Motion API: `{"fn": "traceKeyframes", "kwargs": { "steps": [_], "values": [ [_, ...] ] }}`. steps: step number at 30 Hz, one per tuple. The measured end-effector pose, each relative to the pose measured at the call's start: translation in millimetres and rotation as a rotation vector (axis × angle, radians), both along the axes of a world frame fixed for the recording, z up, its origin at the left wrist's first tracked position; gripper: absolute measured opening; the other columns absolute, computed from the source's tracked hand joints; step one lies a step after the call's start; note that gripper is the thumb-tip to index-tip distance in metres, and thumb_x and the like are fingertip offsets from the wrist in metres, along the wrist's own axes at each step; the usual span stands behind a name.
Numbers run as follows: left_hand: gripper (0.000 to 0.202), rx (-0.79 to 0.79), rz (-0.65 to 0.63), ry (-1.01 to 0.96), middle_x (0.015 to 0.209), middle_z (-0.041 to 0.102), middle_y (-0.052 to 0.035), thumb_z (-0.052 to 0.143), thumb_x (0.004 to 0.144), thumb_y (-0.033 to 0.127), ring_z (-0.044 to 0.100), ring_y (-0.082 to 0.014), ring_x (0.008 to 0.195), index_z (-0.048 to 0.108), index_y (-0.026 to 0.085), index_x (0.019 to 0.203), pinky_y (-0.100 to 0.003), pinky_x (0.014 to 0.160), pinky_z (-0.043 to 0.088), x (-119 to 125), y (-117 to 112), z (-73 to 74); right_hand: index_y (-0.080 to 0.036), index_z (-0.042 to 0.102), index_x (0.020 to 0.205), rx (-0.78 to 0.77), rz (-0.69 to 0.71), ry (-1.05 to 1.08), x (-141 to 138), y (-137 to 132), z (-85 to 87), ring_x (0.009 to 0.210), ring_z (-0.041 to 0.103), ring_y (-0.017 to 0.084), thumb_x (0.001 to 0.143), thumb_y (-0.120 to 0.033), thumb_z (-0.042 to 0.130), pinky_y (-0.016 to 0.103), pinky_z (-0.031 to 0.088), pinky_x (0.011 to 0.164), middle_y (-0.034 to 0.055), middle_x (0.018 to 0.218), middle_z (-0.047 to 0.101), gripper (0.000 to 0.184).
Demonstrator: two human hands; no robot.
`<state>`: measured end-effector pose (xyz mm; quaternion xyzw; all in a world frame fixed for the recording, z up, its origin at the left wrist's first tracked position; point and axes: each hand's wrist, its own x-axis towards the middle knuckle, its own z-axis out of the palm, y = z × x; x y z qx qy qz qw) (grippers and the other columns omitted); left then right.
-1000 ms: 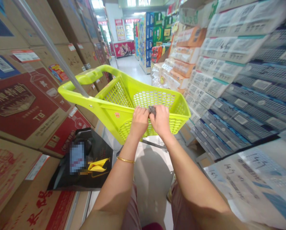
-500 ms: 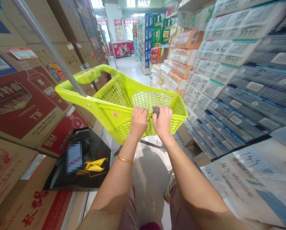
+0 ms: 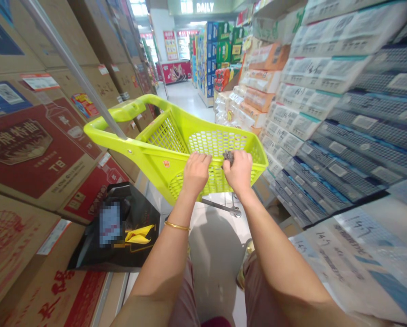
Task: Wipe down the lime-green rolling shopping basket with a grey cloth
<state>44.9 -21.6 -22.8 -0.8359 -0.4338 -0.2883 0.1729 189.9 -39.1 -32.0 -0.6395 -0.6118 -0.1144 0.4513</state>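
Observation:
A lime-green plastic shopping cart point(image 3: 145, 156) stands crosswise in front of me, its handle end to the left. My left hand point(image 3: 196, 170) is closed over the cart's near rim, fingers curled inward. To its right, my right hand point(image 3: 239, 168) also wraps the rim. A small crumpled grey thing point(image 3: 228, 157) shows at the right hand's thumb and fingers; its kind is unclear. Fingertips of both hands are partly hidden behind the rim. On my left wrist is a gold bangle point(image 3: 177, 225).
Stacked cartons point(image 3: 22, 141) line the left side. A black bag point(image 3: 118, 254) with a yellow ribbon lies against them. Wrapped tissue packs point(image 3: 302, 116) pile up along the right. A metal pole point(image 3: 77, 72) rises by the cart handle. The aisle floor point(image 3: 198, 93) runs ahead past shelves.
My right hand has slid right along the rim, widening the gap between my hands. The cart and surroundings appear shifted slightly right and down in view.

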Motion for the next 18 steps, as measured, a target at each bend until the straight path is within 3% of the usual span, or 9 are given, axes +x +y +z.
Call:
{"fn": "traceKeyframes", "kwargs": {
  "steps": [4, 12, 18],
  "values": [
    [0.03, -0.015, -0.003, 0.014, 0.099, 0.064, -0.0072, 0.035, 0.092, 0.018, 0.055, -0.022, 0.1, 0.06, 0.019, 0.108, -0.042, 0.107, 0.034, -0.8, 0.3, 1.5, -0.017, 0.058, 0.093, 0.014, -0.036, 0.037, 8.2, 0.4, -2.8, 0.088, 0.046, 0.025, 0.076, -0.021, 0.047, 0.04, 0.038, 0.084, 0.0097, 0.09, 0.057, 0.021],
    [0.028, 0.042, 0.104, -0.135, 0.093, 0.062, -0.0055, 0.034, 0.09, 0.015, 0.054, -0.021, 0.1, 0.062, 0.021, 0.093, -0.047, 0.112, 0.029, -26.1, 5.1, 8.5, -0.017, 0.055, 0.096, 0.071, 0.067, 0.088, 12.5, 3.2, -3.6, 0.092, 0.046, 0.025, 0.076, -0.02, 0.045, 0.043, 0.034, 0.091, 0.0091, 0.091, 0.057, 0.023],
    [0.028, 0.013, 0.119, -0.148, 0.088, 0.061, -0.0068, 0.035, 0.089, 0.013, 0.054, -0.0218, 0.097, 0.061, 0.02, 0.087, -0.048, 0.112, 0.03, -26.3, 5.8, 5.6, -0.017, 0.054, 0.1, 0.052, 0.207, 0.024, -16.4, 5.4, -2.7, 0.095, 0.046, 0.024, 0.078, -0.019, 0.043, 0.041, 0.036, 0.091, 0.0103, 0.098, 0.057, 0.025]
  ]
}}
